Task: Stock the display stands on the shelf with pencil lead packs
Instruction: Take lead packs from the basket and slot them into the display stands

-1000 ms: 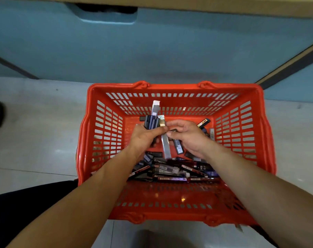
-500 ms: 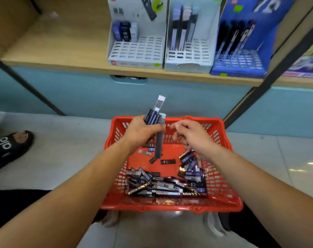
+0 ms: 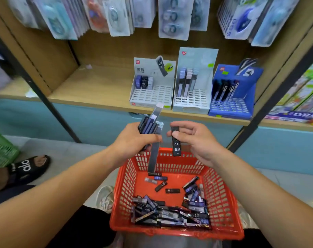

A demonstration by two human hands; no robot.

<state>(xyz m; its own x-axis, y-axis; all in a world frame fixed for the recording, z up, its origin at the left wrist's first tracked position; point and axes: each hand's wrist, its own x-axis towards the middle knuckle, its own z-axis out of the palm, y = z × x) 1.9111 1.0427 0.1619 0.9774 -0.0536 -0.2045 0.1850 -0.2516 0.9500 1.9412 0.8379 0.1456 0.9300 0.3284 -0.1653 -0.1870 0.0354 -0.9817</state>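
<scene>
My left hand point(image 3: 134, 140) grips a bundle of several pencil lead packs point(image 3: 150, 126), dark blue and grey, fanned upward above the basket. My right hand point(image 3: 196, 138) pinches one black pack marked HB 0.7 point(image 3: 175, 142), held upright just right of the bundle. Below both hands sits a red plastic basket point(image 3: 127, 185) with many loose packs point(image 3: 170, 212) heaped at its near end. On the wooden shelf point(image 3: 98, 86) stand three display stands: a white one point(image 3: 152, 95), a taller white one point(image 3: 193, 101) and a blue one point(image 3: 230, 104), each holding a few packs at the back.
Blister-packed stationery hangs above the shelf point(image 3: 116, 18). A black shelf upright point(image 3: 44, 97) slants at left, another point(image 3: 277, 97) at right. A green basket point(image 3: 1, 149) and a foot in a black sandal point(image 3: 28, 169) are on the floor at left. Boxed goods point(image 3: 298, 104) fill the right shelf.
The view has tilted up from the basket to the shelf. Both hands rose out of the basket. My right hand now holds a single black pack apart from the left hand's bundle.
</scene>
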